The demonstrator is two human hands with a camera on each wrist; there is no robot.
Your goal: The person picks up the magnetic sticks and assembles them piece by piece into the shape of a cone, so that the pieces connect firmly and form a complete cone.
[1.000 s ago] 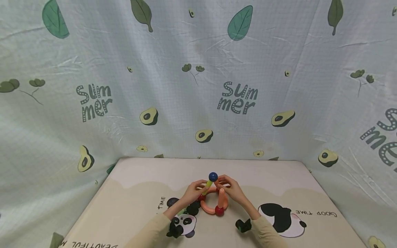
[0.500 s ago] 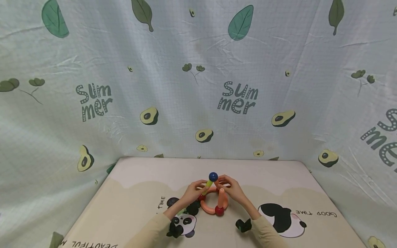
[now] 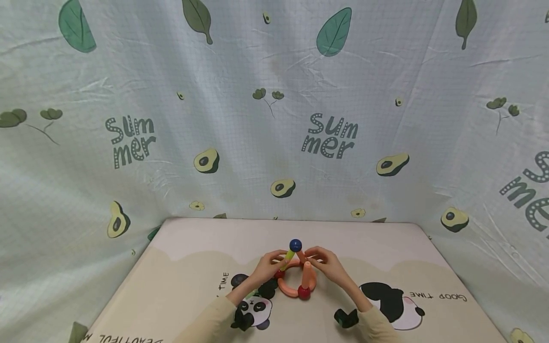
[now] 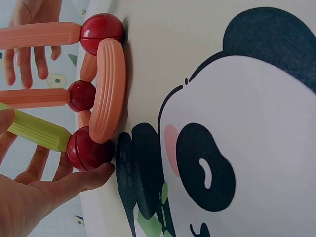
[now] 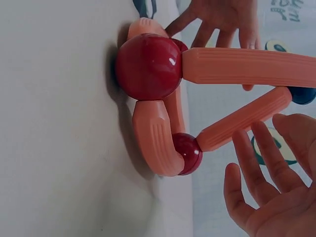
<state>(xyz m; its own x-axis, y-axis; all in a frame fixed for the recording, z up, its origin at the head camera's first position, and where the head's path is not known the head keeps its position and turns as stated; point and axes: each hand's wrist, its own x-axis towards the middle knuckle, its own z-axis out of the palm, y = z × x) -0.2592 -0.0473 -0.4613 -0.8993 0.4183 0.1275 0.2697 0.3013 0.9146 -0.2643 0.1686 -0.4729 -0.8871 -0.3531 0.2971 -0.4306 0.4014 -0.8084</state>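
A magnetic stick-and-ball build stands on the table: curved orange sticks (image 3: 288, 289) and red balls (image 3: 304, 293) form a ring at its base. One straight orange stick (image 3: 307, 275) stands upright with a bare top. A yellow-green stick (image 4: 42, 132) and a second straight orange stick (image 5: 244, 119) lean together under a blue ball (image 3: 295, 245). My left hand (image 3: 268, 267) holds the yellow-green stick low down, one finger by the red ball (image 4: 89, 148) at its foot. Beside the leaning orange stick, my right hand (image 3: 329, 266) has its fingers spread, holding nothing.
The table (image 3: 193, 238) has a printed cover with a panda (image 3: 259, 307) and a black-and-white animal (image 3: 392, 305). Dark wrist-camera mounts (image 3: 346, 318) sit at the forearms. A patterned curtain (image 3: 240, 119) hangs behind the table.
My right hand has loosened from the leaning orange stick and moved slightly to the right. The left hand and the build stay in place.
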